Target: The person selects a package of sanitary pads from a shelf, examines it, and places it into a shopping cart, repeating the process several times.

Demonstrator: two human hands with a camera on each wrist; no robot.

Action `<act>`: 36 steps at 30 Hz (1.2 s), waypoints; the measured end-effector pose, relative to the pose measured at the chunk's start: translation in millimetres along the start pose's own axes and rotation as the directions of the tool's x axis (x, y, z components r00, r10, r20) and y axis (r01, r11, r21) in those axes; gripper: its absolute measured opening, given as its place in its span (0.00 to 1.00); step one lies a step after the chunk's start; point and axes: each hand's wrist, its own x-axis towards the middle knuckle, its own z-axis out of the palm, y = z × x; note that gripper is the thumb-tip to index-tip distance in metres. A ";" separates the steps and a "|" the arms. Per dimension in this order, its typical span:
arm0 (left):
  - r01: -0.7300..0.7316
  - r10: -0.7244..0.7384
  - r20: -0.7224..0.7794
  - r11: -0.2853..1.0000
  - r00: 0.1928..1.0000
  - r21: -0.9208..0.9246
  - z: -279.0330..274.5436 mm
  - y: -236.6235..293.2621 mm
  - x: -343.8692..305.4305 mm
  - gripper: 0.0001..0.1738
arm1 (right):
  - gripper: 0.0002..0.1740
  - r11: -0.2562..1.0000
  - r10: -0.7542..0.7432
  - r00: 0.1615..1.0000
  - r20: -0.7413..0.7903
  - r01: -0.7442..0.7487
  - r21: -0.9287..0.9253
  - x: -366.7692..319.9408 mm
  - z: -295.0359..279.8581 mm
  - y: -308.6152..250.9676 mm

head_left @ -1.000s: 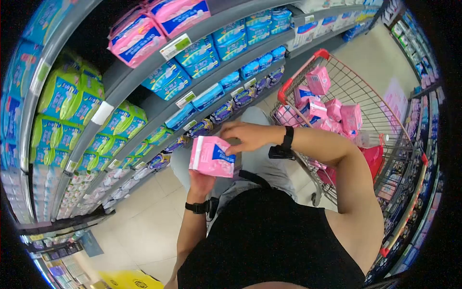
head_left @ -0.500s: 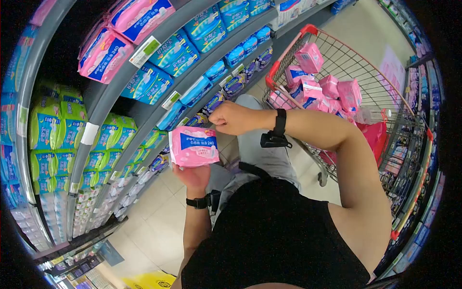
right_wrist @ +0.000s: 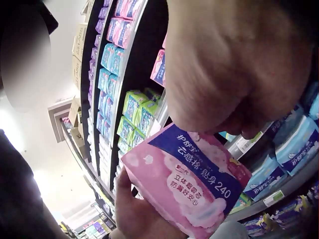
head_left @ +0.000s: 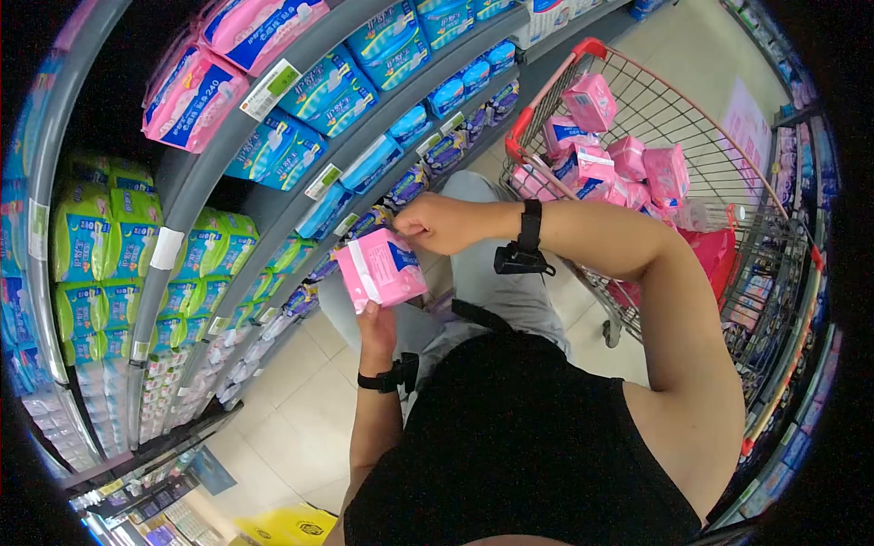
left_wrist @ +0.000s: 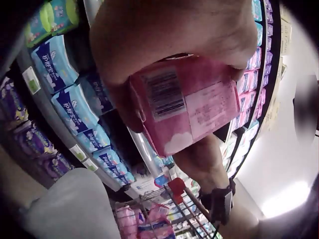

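Observation:
A pink pack [head_left: 382, 267] with a dark-blue panel is held up by my left hand [head_left: 377, 329], gripping it from below in the head view. The left wrist view shows my left hand [left_wrist: 174, 35] round the pack [left_wrist: 187, 104], whose barcode side faces that camera. My right hand [head_left: 446, 224] is curled beside the pack's upper right corner. In the right wrist view my right hand [right_wrist: 234, 64] is curled over the pack's top edge [right_wrist: 194, 174]; whether it touches is unclear. The left fingers [right_wrist: 137, 214] support the lower left side.
A wire cart [head_left: 674, 105] with red corners holds several pink packs [head_left: 590, 102] to the right. Curved shelves on the left carry green packs [head_left: 84, 238], blue packs [head_left: 330, 91] and pink packs [head_left: 196, 96]. A yellow item [head_left: 287, 526] lies low on the tiled floor [head_left: 300, 400].
My left hand has turned the pack, so its printed face now tilts away in the head view. My right hand's fingers, spread at the pack one second ago, are now curled.

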 end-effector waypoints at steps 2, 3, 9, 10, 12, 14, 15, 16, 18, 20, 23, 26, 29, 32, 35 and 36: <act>-0.014 0.019 -0.041 0.994 0.999 0.104 1.4 -2.7 -1.9 0.50 | 0.09 1.000 -0.028 1.000 -0.009 0.028 0.010 -0.9 1.2 2.3; -0.022 0.034 -0.061 0.984 0.998 0.178 9.7 1.5 -0.4 0.55 | 0.09 0.999 -0.044 0.999 -0.009 0.044 0.019 -0.7 -0.1 -1.0; -0.162 0.190 -0.026 0.892 0.981 0.422 29.1 16.5 3.5 0.62 | 0.10 0.998 -0.054 0.997 -0.060 0.056 0.038 -0.2 -0.2 -1.2; -0.189 0.218 -0.011 0.871 0.976 0.454 31.3 19.1 4.3 0.62 | 0.10 0.997 -0.052 0.996 -0.073 0.055 0.045 -0.4 -0.8 -3.3; -0.229 0.253 0.019 0.841 0.967 0.491 41.9 29.6 4.9 0.62 | 0.09 0.991 0.041 0.999 -0.036 -0.036 0.132 -0.3 -4.3 -14.1; -0.276 0.297 0.051 0.789 0.953 0.549 42.2 32.2 7.4 0.62 | 0.09 0.987 0.070 0.997 -0.014 -0.067 0.149 0.3 -5.7 -18.3; -0.301 0.323 0.070 0.751 0.944 0.587 37.6 31.5 9.9 0.62 | 0.10 0.991 0.054 0.998 -0.013 -0.052 0.124 0.8 -6.2 -17.6; -0.325 0.348 0.090 0.711 0.933 0.623 34.6 31.4 11.5 0.63 | 0.12 0.994 0.039 0.999 -0.013 -0.037 0.099 1.0 -6.6 -16.7; -0.365 0.405 0.135 0.570 0.904 0.736 36.8 37.3 11.5 0.63 | 0.13 0.991 0.117 0.993 -0.027 -0.115 0.075 0.1 -3.7 -8.9; -0.378 0.434 0.178 0.433 0.883 0.818 43.8 46.9 10.5 0.64 | 0.14 0.958 0.236 0.972 -0.026 -0.228 0.175 -0.8 -1.8 -3.8; -0.360 0.441 0.221 0.263 0.870 0.895 52.3 58.3 8.1 0.67 | 0.25 0.883 0.344 0.937 0.054 -0.343 0.320 -2.9 1.0 -12.5; -0.344 0.454 0.243 0.156 0.858 0.926 64.4 66.4 5.5 0.71 | 0.41 0.946 0.234 0.959 0.163 -0.263 0.189 -5.2 -3.7 -24.5; -0.388 0.501 0.237 0.221 0.832 0.895 69.0 66.8 4.2 0.76 | 0.44 0.950 0.210 0.960 0.183 -0.245 0.192 -5.5 0.9 -11.9; -0.450 0.555 0.135 0.481 0.821 0.752 60.0 56.8 5.6 0.78 | 0.45 0.875 0.249 0.944 0.216 -0.315 0.369 -3.1 -9.1 -7.9; -0.411 0.509 0.000 0.695 0.861 0.590 57.9 58.5 7.6 0.73 | 0.46 0.806 0.198 0.966 0.166 -0.257 0.533 -2.6 -11.1 -6.0; -0.349 0.451 -0.033 0.733 0.892 0.584 57.4 59.6 7.9 0.70 | 0.46 0.785 0.173 0.974 0.148 -0.227 0.576 -2.3 -11.5 -8.9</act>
